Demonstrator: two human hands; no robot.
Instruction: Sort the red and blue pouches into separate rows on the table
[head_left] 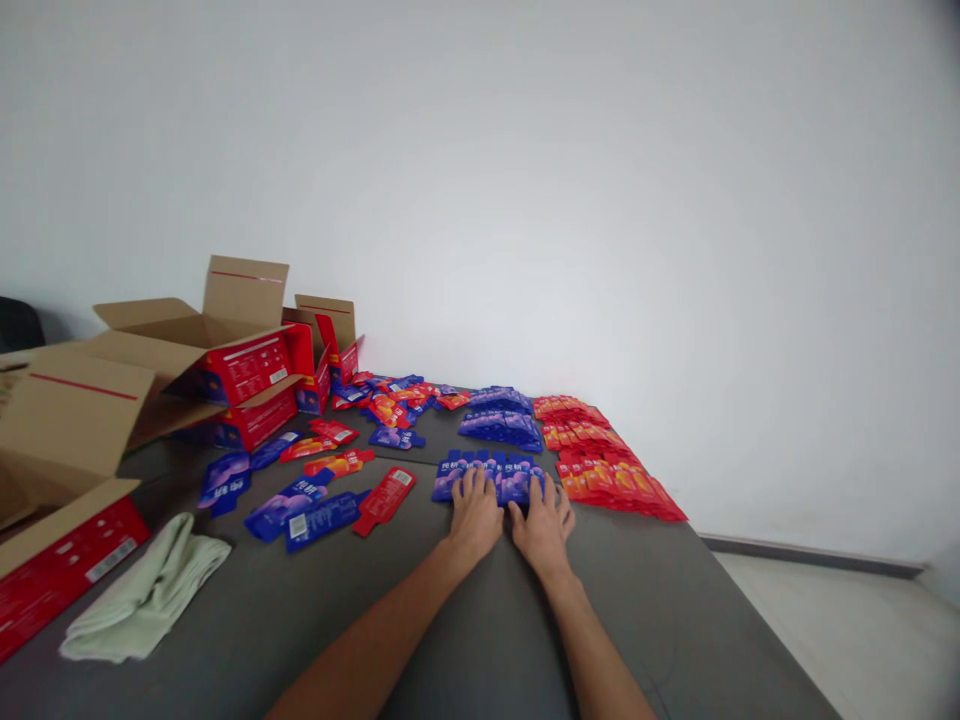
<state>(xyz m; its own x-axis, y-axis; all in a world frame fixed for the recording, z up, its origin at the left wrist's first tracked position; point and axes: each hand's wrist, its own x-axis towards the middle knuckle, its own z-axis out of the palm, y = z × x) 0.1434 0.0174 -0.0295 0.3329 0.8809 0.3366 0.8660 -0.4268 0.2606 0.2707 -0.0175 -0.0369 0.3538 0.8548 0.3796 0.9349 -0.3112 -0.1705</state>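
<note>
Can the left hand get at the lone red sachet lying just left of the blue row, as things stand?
Probably yes. The left hand rests on the blue row, and the red sachet lies flat beside it on the bare grey table, with nothing between them or on top of it.

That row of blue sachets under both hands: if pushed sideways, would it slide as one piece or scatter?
Probably scatter: the blue sachets are separate flat packets lying overlapped, not joined. They look thin and light, and their glossy film likely slips on the grey table. The left hand and right hand press flat on them, which may hold the row together.
</note>
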